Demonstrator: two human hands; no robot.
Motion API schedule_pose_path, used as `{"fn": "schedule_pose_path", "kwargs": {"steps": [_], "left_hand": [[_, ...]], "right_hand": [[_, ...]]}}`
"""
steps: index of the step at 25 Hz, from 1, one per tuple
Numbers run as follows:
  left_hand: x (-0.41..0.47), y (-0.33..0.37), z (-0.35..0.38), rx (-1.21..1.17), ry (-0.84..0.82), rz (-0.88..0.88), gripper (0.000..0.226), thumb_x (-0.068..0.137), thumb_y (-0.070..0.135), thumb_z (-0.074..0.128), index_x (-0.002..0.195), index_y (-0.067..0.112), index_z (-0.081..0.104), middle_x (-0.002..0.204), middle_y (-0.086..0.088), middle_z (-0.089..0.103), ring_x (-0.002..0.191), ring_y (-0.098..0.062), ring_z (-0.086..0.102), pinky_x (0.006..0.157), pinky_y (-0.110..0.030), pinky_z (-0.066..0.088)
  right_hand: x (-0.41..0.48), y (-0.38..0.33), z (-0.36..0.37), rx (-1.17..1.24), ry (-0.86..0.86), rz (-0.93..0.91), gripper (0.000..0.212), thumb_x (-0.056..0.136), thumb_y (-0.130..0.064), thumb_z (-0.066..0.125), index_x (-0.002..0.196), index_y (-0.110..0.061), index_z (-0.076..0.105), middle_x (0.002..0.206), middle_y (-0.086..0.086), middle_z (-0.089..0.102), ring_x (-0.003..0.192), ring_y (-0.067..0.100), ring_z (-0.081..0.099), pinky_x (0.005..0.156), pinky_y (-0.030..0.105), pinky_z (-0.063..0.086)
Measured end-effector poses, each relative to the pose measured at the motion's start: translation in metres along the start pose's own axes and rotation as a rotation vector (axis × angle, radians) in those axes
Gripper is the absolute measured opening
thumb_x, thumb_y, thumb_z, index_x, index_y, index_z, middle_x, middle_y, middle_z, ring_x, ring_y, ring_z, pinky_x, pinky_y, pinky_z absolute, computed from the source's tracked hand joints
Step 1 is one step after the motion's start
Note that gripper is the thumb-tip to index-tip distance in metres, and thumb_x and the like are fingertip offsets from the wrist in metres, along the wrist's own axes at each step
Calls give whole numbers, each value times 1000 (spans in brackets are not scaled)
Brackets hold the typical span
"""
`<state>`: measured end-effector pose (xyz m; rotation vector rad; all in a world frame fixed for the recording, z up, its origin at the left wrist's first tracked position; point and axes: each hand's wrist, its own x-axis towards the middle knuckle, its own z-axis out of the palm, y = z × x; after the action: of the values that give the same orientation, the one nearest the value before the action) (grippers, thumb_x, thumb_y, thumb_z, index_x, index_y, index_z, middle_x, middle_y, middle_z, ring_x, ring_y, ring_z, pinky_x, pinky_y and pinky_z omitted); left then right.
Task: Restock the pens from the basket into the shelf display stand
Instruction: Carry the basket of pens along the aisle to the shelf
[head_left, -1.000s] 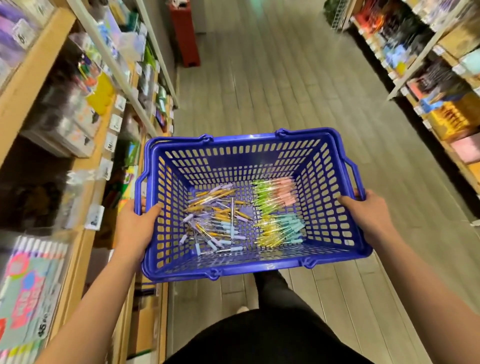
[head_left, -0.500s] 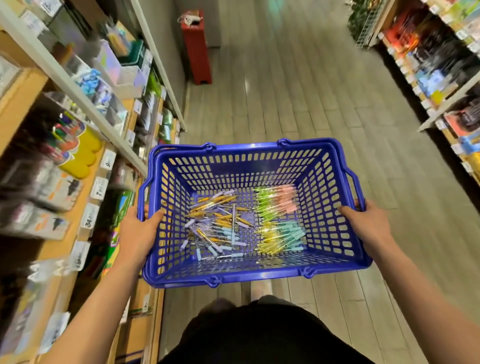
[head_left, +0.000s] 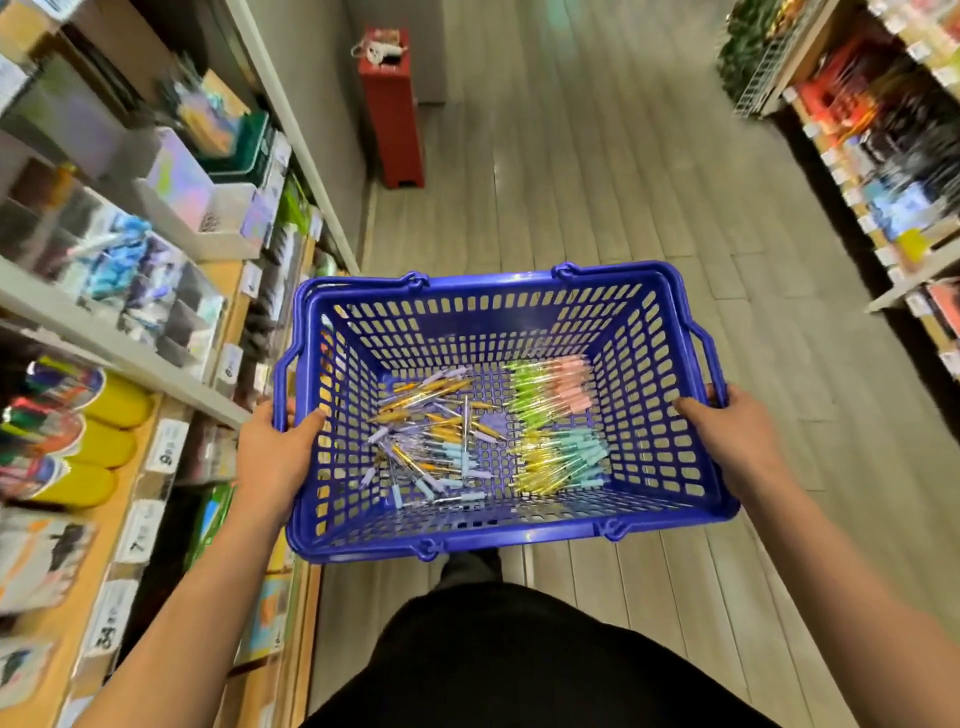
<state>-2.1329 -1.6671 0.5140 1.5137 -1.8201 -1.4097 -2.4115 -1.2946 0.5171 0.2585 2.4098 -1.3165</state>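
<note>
Left hand and right hand, curled over opposite rims of the basket, hold it level, likely to stop the pens spilling.

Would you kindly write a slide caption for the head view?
The left hand and right hand grip a blue basket of pens between shop shelves.

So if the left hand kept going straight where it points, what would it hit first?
The blue basket: the left hand grips its left rim, so the slotted wall likely blocks it at once. Past that lie the loose pens, though depth is unclear.
</note>
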Motion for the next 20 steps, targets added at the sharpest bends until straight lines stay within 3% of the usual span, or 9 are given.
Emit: {"fn": "schedule_pose_path", "kwargs": {"steps": [5, 8, 10, 12, 16, 17, 20], "left_hand": [[102, 50, 24, 6, -17, -48, 16, 89, 27, 75, 94, 19, 61, 96, -12, 76, 85, -33, 75, 83, -58, 60], [162, 76, 36, -19, 6, -53, 15, 87, 24, 76, 93, 18, 63, 94, -13, 76, 84, -35, 74, 83, -60, 58], [192, 92, 44, -46, 12, -64, 14, 88, 23, 75, 89, 20, 62, 94, -14, 76, 84, -36, 75, 81, -59, 59], [221, 104, 51, -50, 48, -60, 13, 88, 22, 75, 92, 18, 63, 90, -10, 76, 82, -32, 75, 77, -51, 61], [259, 122, 60, -48, 182, -51, 12, 88, 21, 74, 94, 19, 64, 76, 7, 71, 56, 1, 68, 52, -23, 55], [267, 125, 63, -55, 211, -79, 13, 88, 22, 74, 96, 21, 64, 78, 6, 72, 57, -2, 69, 55, -22, 56], [286, 132, 70, -87, 262, -164, 16, 89, 25, 74, 98, 21, 62, 93, -7, 76, 77, -27, 75, 76, -44, 61]], "right_hand": [[79, -76, 52, 0, 1, -17, 34, 80, -31, 76, 108, -20, 60, 85, 4, 75, 60, 16, 74, 55, 33, 61], [127, -126, 84, 46, -9, -57, 22, 80, -19, 75, 99, -20, 63, 75, 4, 76, 54, 12, 72, 41, 23, 52], [152, -153, 101, 43, -21, -70, 29, 79, -23, 76, 105, -19, 64, 68, -4, 75, 55, 14, 73, 39, 21, 50], [181, -179, 118, 11, -56, -77, 36, 77, -31, 76, 109, -20, 62, 67, -8, 75, 54, 13, 73, 38, 20, 49], [243, -233, 160, -5, -129, -127, 38, 77, -32, 76, 110, -21, 62, 69, -6, 75, 57, 14, 73, 42, 23, 52], [261, -247, 173, -13, -165, -145, 35, 78, -29, 75, 109, -21, 62, 70, -8, 75, 57, 14, 73, 42, 23, 52], [309, -286, 209, -38, -252, -200, 24, 78, -25, 75, 98, -25, 62, 72, -12, 75, 55, 12, 73, 41, 21, 51]]}}
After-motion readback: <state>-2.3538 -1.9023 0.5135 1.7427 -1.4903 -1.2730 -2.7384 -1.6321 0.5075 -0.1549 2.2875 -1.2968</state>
